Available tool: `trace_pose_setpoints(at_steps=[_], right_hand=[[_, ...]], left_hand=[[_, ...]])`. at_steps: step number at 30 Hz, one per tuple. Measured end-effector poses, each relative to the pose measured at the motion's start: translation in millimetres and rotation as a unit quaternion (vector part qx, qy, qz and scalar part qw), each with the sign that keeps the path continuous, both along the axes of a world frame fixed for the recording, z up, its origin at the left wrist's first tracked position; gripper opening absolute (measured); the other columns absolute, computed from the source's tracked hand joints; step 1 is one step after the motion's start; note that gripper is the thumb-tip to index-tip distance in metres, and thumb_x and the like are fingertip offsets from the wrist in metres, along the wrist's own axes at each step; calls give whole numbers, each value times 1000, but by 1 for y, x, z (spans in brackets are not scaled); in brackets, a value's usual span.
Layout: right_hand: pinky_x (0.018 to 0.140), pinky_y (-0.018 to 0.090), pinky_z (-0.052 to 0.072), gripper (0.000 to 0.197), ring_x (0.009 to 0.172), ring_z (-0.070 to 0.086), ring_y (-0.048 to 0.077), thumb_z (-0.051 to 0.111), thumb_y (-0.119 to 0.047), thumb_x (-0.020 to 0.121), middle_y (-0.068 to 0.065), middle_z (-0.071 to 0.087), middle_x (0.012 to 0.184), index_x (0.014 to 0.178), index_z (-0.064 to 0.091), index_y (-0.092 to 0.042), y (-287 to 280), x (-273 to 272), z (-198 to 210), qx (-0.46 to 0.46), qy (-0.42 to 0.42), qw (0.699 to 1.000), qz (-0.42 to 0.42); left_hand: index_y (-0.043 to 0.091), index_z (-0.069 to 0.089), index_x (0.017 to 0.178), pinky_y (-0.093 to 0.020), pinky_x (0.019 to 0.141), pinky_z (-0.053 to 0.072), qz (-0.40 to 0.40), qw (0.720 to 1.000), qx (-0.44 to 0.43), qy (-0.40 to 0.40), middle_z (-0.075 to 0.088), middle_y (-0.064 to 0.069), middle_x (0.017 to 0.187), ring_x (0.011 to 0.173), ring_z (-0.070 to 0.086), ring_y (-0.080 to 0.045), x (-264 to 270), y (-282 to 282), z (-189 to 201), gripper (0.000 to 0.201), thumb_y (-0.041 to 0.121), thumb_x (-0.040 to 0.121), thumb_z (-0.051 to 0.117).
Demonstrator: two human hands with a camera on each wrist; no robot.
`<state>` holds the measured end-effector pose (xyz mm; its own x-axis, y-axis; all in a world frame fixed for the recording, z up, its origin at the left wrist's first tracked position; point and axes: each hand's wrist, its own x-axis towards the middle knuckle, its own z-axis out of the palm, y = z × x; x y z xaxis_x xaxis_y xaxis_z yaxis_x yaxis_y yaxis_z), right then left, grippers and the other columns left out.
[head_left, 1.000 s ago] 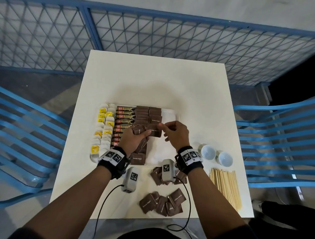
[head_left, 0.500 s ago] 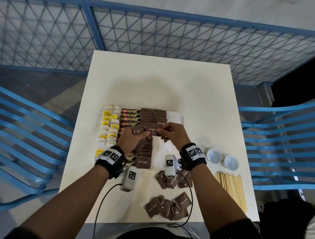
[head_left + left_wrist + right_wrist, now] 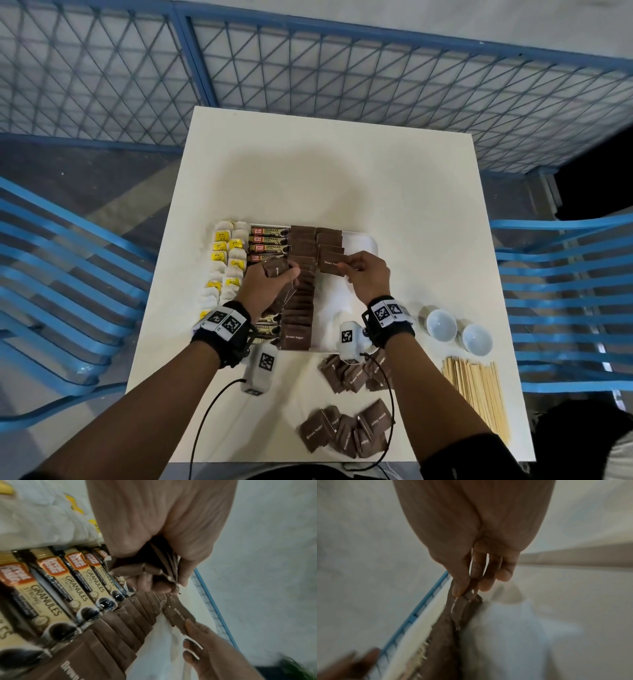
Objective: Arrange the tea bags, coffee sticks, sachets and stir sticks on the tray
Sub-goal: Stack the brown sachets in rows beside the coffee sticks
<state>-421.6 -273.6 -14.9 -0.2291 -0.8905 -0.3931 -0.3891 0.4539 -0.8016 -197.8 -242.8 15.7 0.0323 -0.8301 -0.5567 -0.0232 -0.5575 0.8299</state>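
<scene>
The right hand [image 3: 368, 277] pinches 1 brown sugar sachet [image 3: 331, 263] by its edge between thumb and fingertips, holding it over the second sachet column on the white tray [image 3: 363, 241], while the left hand [image 3: 265, 289] grips a small stack of sachets [image 3: 276, 268] above the first sachet column [image 3: 299, 291]. Left of that column lie the coffee sticks [image 3: 269, 240] and then the tea bags [image 3: 226, 260]; loose sachets [image 3: 346, 431] sit on the table [image 3: 329, 178] near the person, with 2 small white bowls [image 3: 457, 330] and the stir sticks [image 3: 476, 390] off to the right
</scene>
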Motion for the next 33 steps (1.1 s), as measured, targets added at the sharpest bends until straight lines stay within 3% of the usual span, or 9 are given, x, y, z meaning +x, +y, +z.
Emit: trace_pose_setpoints(at_steps=[3, 6, 12, 15, 18, 22, 28, 31, 33], right_hand=[[58, 1, 39, 12, 66, 60, -2, 83, -17, 80, -11, 66, 71, 84, 71, -18, -3, 3, -6, 8, 38, 999, 5], [59, -1, 39, 14, 69, 61, 5, 83, -18, 80, -6, 68, 76, 87, 72, -13, -6, 6, -12, 10, 61, 998, 9], [55, 0, 39, 18, 70, 60, 6, 83, -19, 79, -4, 67, 78, 86, 67, -16, -9, 9, -15, 20, 66, 998, -9], [54, 2, 37, 25, 70, 60, 5, 85, -23, 78, -3, 67, 79, 93, 65, -18, -9, 10, -14, 26, 77, 997, -14], [63, 10, 42, 29, 75, 63, 11, 85, -26, 78, 0, 69, 82, 97, 65, -19, -11, 11, -15, 29, 80, 996, -19], [60, 6, 39, 23, 72, 62, 6, 83, -25, 80, -1, 72, 85, 93, 65, -21, -11, 11, -15, 29, 77, 997, -5], [54, 1, 35, 27, 71, 59, 2, 82, -29, 81, -2, 70, 86, 101, 67, -20, -12, 11, -15, 32, 80, 996, -5], [53, 2, 35, 30, 74, 60, 7, 82, -29, 81, 0, 70, 87, 104, 66, -19, -12, 10, -14, 37, 75, 996, -11], [53, 1, 36, 30, 74, 59, 7, 82, -30, 82, 0, 71, 87, 105, 66, -19, -12, 10, -11, 40, 79, 996, -14]], left_hand=[[19, 78, 95, -40, 82, 57, 23, 999, 29, 26, 78, -12, 86, 80, 71, -24, 2, 0, -1, 5, 21, 91, 77], [17, 77, 97, -39, 83, 57, 29, 997, 51, 49, 77, -12, 91, 83, 72, -24, 3, -2, -2, 9, 22, 90, 77], [11, 76, 109, -25, 54, 50, 41, 988, 103, 103, 72, -7, 88, 71, 68, -18, 3, -8, 2, 19, 22, 94, 71], [14, 77, 103, -31, 65, 52, 40, 988, 103, 106, 71, -8, 90, 77, 68, -22, 4, -8, 0, 15, 13, 96, 64], [15, 77, 100, -33, 69, 52, 37, 989, 105, 95, 71, -8, 90, 80, 69, -22, 4, -8, -3, 15, 11, 97, 63], [14, 77, 101, -29, 63, 52, 44, 988, 107, 103, 71, -4, 84, 78, 69, -19, 3, -7, -3, 14, 12, 98, 63], [10, 75, 108, -19, 44, 46, 47, 986, 108, 118, 72, -5, 77, 57, 65, -13, 2, -5, 1, 21, 7, 98, 56], [11, 75, 111, -20, 45, 48, 40, 988, 102, 111, 74, -11, 87, 64, 67, -16, 5, -5, 0, 26, 4, 97, 54], [13, 75, 112, -25, 54, 54, 26, 991, 92, 99, 76, -11, 94, 75, 69, -21, 6, -4, -1, 24, 5, 97, 59]])
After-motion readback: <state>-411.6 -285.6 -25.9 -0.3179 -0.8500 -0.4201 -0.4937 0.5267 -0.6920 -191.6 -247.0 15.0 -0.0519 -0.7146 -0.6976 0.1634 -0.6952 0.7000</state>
